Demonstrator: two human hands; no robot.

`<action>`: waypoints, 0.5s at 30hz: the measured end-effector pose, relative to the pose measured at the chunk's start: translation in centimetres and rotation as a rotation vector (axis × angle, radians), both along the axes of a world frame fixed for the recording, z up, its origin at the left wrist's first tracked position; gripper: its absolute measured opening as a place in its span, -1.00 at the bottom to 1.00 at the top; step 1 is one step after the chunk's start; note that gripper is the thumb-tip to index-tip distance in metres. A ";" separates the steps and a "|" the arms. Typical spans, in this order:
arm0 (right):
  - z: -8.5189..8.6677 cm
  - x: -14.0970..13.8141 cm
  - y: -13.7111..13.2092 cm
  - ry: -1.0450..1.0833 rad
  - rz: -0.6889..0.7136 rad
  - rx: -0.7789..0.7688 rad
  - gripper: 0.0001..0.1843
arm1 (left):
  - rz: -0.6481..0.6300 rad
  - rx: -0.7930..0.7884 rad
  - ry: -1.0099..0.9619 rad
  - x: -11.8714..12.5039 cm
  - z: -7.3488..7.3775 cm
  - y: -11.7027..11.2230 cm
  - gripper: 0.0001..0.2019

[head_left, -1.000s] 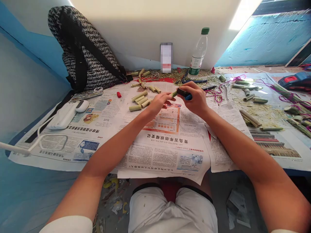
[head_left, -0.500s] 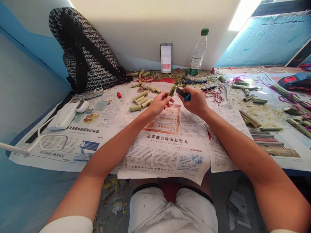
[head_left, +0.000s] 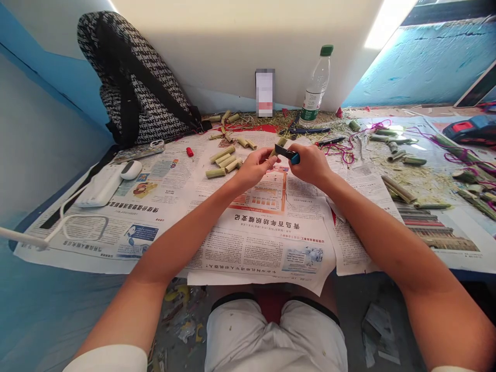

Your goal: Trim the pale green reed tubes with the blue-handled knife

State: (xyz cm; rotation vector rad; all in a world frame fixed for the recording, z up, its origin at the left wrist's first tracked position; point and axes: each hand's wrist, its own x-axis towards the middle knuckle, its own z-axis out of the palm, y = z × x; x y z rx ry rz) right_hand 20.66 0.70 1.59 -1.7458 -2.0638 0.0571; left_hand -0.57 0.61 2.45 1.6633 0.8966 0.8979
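Above the newspaper [head_left: 267, 243], my left hand [head_left: 254, 166] is closed on a short green piece of plant stem [head_left: 282, 141], held at a slant. My right hand [head_left: 311, 164] grips a utility knife [head_left: 287, 152] with a dark blade and a blue part on its handle. The blade lies across the stem piece, close to my left fingertips. Whether its edge bites into the stem, I cannot make out. Just left of my left hand, several cut stem pieces [head_left: 220, 159] lie in a group on the paper.
Behind my hands stand a phone [head_left: 265, 93] and a plastic bottle [head_left: 314, 93]. A patterned backpack [head_left: 135, 88] leans at the back left, near a white power bank [head_left: 98, 187]. Purple string [head_left: 346, 151], stems [head_left: 399, 188] and shavings cover the right side.
The knife has moved left and slightly down, from beside the stem piece to across it. The stem piece has tilted and shifted slightly right in my left hand.
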 end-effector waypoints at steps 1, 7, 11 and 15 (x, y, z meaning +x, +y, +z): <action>0.0 0.0 0.0 0.003 -0.004 0.001 -0.69 | -0.001 -0.001 -0.003 0.0 0.0 0.0 -0.74; 0.1 0.0 -0.1 -0.004 0.016 -0.008 -0.74 | -0.032 0.011 -0.028 0.0 -0.7 0.3 -0.60; 0.0 0.1 0.0 -0.002 0.096 -0.036 -0.81 | -0.096 0.081 -0.084 -0.3 -1.9 1.1 -0.25; 0.0 0.2 -0.1 0.011 0.185 -0.071 -0.85 | -0.159 0.169 -0.085 -0.6 -2.3 1.4 -0.12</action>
